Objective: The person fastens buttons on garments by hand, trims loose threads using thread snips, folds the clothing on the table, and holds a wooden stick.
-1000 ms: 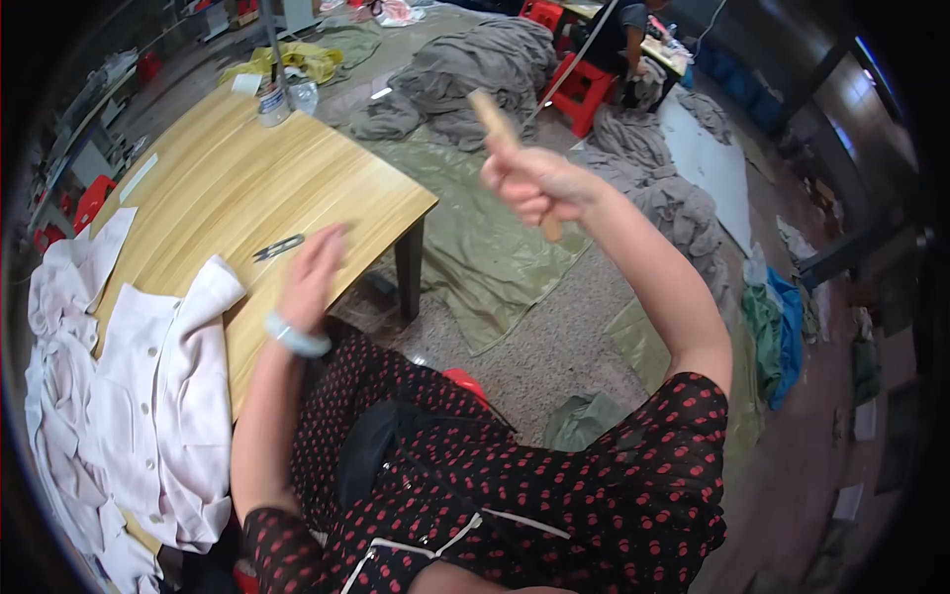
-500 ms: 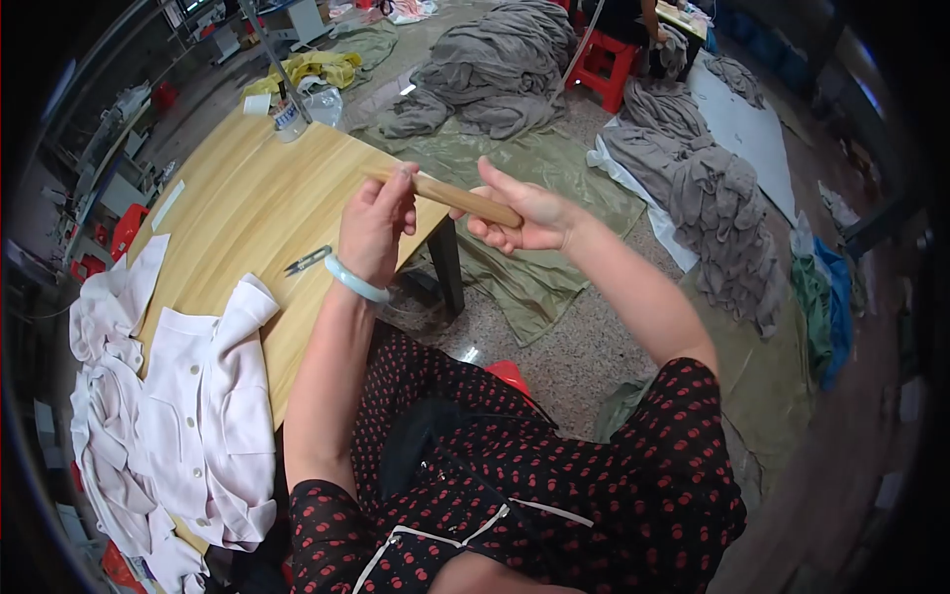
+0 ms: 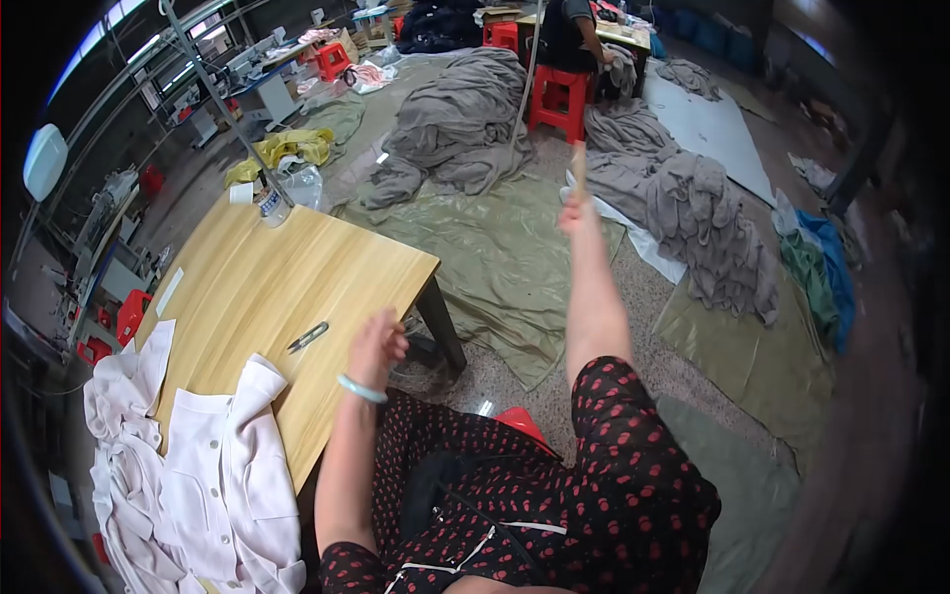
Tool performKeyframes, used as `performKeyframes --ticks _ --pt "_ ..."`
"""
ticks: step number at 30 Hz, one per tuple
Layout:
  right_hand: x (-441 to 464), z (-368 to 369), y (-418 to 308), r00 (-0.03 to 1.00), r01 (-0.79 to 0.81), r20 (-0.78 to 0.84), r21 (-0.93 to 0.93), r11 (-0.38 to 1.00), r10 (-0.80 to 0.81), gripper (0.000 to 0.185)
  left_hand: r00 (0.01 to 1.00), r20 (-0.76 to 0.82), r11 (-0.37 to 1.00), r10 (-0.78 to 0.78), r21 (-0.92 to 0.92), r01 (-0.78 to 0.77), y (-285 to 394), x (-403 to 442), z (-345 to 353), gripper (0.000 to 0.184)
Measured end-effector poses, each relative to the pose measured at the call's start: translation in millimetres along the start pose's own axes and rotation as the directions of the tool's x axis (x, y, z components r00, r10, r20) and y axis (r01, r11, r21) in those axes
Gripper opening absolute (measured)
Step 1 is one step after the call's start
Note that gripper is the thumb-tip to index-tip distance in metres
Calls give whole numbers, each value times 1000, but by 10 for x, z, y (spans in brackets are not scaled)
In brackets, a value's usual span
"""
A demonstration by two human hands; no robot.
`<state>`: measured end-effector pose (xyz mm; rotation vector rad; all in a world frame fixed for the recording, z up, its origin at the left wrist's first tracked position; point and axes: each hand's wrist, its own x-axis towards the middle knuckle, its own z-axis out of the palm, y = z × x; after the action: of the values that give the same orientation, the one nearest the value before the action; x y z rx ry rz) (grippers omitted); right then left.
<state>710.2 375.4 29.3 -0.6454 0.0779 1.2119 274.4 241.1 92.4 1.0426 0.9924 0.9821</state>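
Note:
Stretched out ahead, my right hand (image 3: 574,215) is closed round a wooden stick (image 3: 580,166) that points up and away over the floor. My left hand (image 3: 378,346) hangs beside the table's right edge, its fingers loosely curled and slightly blurred, with nothing seen in it. A pale green bangle (image 3: 361,388) circles that wrist. Thread snips (image 3: 309,337) lie on the wooden tabletop (image 3: 287,267) to the left of this hand. Nearer me, a pale pink buttoned cardigan (image 3: 213,465) is spread on the table, with more pale pink knitwear (image 3: 129,495) heaped beside it.
Big piles of grey fabric (image 3: 460,119) rest on a green sheet (image 3: 475,267) on the floor. More grey fabric (image 3: 693,198) trails along the right. Another person (image 3: 569,40) sits on a red stool (image 3: 559,104) at the back. A tape-wrapped cup (image 3: 272,206) stands on the table's far corner.
My right hand has swung forward and away with the wooden stick. My left hand has let go of the stick and dropped toward me. The view has tipped up.

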Motion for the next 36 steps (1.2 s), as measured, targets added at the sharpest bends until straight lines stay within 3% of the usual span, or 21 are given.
performKeyframes --ticks 1,3,5,6,9,14,24,28,31,32,33,34,36 --pt "18 -205 -249 991 84 -110 28 996 -81 46 996 17 993 -84 82 82 -306 -65 -110 28" --pt "-94 -566 -638 958 158 -238 -20 987 -158 53 953 86 957 -290 -6 291 -945 -354 -177 25" --pt "-231 -825 -872 925 172 -346 11 985 -158 55 833 128 839 -538 -16 544 -1623 -566 -277 23" --pt "-280 -921 -920 906 178 -394 29 984 -152 56 736 270 752 -621 -59 657 -1856 -589 -363 22" --pt "-369 -1099 -946 926 180 -342 35 983 -158 57 755 222 743 -616 -152 651 -1854 -583 -538 26" --pt "-290 -967 -886 928 159 -348 46 986 -133 58 733 259 766 -629 47 641 -1774 -544 -437 32" --pt "-257 -850 -635 937 186 -285 -91 978 -204 59 700 302 744 -647 47 667 -1754 -544 -525 42" --pt "-392 -591 -590 956 290 48 7 957 -290 48 700 301 737 -647 14 675 -1723 -553 -507 38" --pt "-494 -325 -554 897 79 408 238 968 -173 33 727 369 799 -580 84 595 -1764 -442 -513 35" --pt "-737 -175 -434 876 126 436 201 971 -204 31 799 278 846 -533 196 496 -1550 -407 -322 34" --pt "-1004 33 -294 853 175 468 164 971 -233 30 859 262 882 -440 306 359 -1255 -373 -106 33" --pt "-1242 184 -164 832 154 508 175 972 -224 30 914 331 933 -235 340 117 -1198 -258 10 30" --pt "-1575 308 95 771 71 609 205 976 -184 31 891 434 871 132 378 -313 -656 -175 513 24"
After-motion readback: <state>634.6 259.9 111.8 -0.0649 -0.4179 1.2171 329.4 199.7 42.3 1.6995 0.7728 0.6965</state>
